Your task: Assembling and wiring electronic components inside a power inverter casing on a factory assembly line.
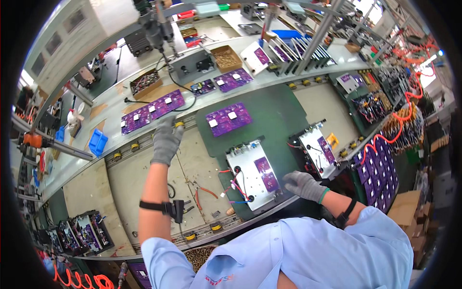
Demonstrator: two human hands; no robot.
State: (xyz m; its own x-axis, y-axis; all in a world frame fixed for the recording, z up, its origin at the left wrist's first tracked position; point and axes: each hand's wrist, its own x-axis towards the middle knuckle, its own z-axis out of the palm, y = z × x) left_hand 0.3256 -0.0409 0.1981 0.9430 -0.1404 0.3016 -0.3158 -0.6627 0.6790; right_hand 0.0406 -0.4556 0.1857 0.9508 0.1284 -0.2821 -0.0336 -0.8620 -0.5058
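My left hand, in a grey glove, is raised over the far rail with its fingers apart and nothing in them. Just beyond its fingertips lie purple circuit boards with white square labels. My right hand, gloved too, is open beside the right edge of a silver metal chassis plate; whether it touches cannot be made out. That plate carries small purple boards and loose red, blue and black wires. Behind it, a larger purple circuit board lies flat on the green work board.
A similar silver unit stands at the right. Pliers lie left of the plate. Boxes of screws and small parts sit on the far shelf, below a hanging electric screwdriver. Stacked purple boards and an orange coiled hose are at right.
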